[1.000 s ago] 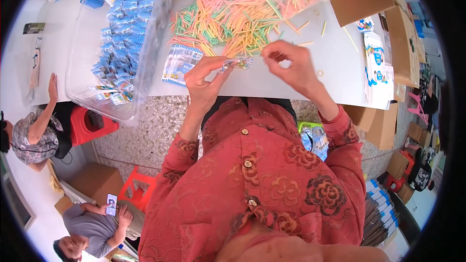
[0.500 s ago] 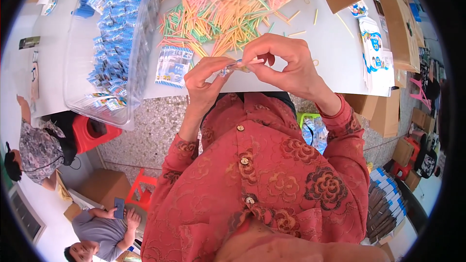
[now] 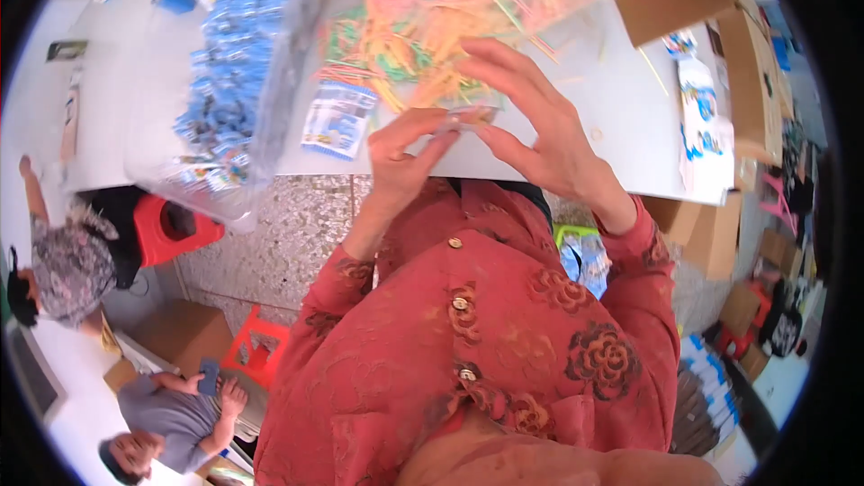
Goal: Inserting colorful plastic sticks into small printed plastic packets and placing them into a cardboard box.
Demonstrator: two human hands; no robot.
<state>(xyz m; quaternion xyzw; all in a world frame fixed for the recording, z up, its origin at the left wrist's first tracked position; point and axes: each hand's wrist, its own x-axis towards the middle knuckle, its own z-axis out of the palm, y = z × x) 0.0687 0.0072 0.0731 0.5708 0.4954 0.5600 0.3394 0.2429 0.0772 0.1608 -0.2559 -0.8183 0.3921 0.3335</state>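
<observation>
Pinching a small clear packet (image 3: 468,117) between them above the white surface (image 3: 576,126), the left hand (image 3: 400,157) and right hand (image 3: 540,121) each grip it shut — many filled blue packets (image 3: 229,63) binned, the coloured stick heap (image 3: 450,45) apparently remaining.

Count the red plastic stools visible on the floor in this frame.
2. One red stool stands under the table edge, beside the seated person at far left; another red stool sits lower, near the person holding a phone. More may be hidden behind the wearer's body.

Bright daylight, overexposed white table (image 3: 576,117), motion blur, fisheye-bent edges.
</observation>
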